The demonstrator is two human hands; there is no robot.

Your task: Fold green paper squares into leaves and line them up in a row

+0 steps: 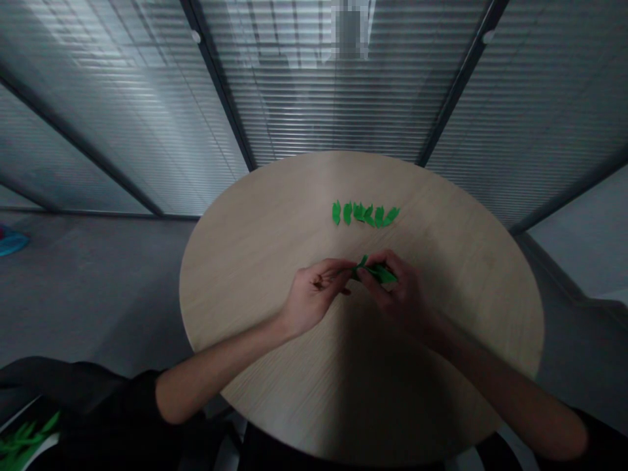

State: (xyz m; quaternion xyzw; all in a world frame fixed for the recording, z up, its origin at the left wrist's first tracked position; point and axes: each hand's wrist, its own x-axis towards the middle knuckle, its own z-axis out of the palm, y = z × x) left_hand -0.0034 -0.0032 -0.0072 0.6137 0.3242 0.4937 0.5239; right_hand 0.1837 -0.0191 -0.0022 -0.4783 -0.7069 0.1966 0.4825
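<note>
Both my hands are raised a little above the middle of a round light-wood table [275, 366]. Between them is a folded strip of green paper [379, 273], its pointed end sticking up. My left hand [314, 296] pinches the strip's near end with its fingertips, and my right hand [395, 288] grips the strip from the other side. Part of the strip is hidden by my fingers. Farther across the tabletop, a row of several small green paper leaves [366, 214] lies apart from both hands.
Glass partitions with slatted blinds [338, 98] stand behind the table. A bunch of green leaf shapes [22, 441] lies low at the left, beside my dark sleeve [98, 392]. A teal object [12, 242] sits on the grey floor at the far left.
</note>
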